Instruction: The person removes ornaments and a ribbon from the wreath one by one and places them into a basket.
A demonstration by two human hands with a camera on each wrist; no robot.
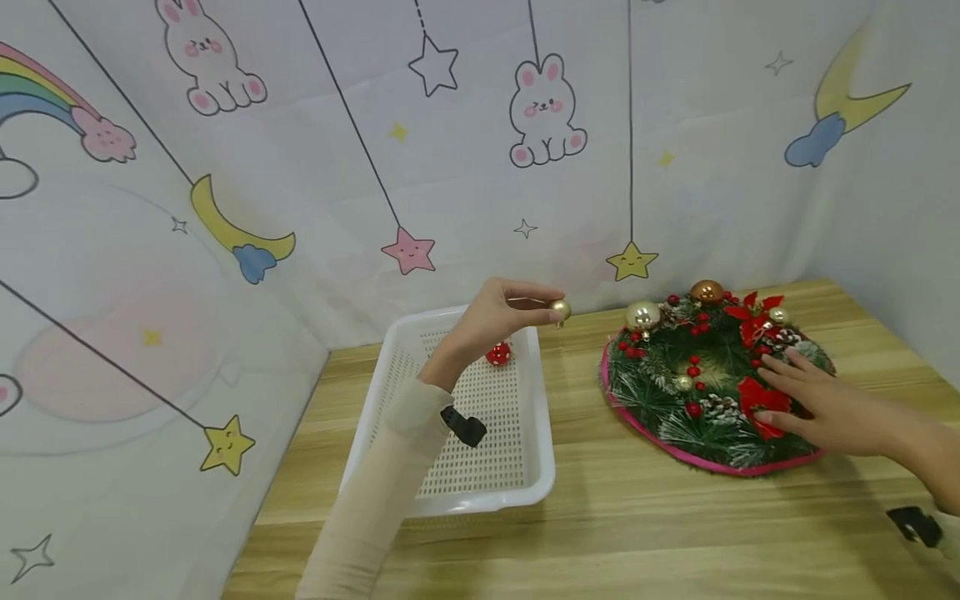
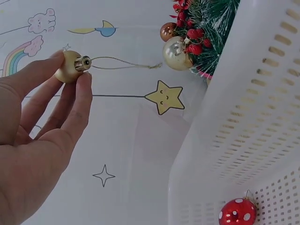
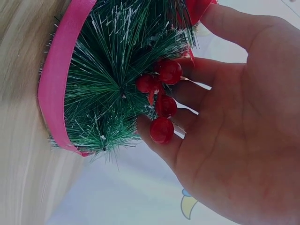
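Note:
Between thumb and fingertips, my left hand [image 1: 495,317] pinches a small gold Christmas bauble [image 1: 559,311] above the basket's right rim. In the left wrist view, a loop of thin gold string hangs from the cap of the bauble [image 2: 70,67]. My right hand [image 1: 843,412] rests on the right side of a green Christmas wreath [image 1: 652,408], fingers spread near a red poinsettia flower [image 1: 765,404]. Several red berries [image 3: 164,108] lie against its fingers in the right wrist view. Gold and copper baubles, pinecones and berries decorate the wreath, and a pink ribbon runs round its edge.
A white perforated plastic basket [image 1: 543,467] stands left of the wreath, beneath my left arm. Inside it lies a red bauble with white dots [image 2: 238,213]. Both stand on a wood-grain table [image 1: 600,533], with a printed cloth backdrop [image 1: 465,183] behind and at the left.

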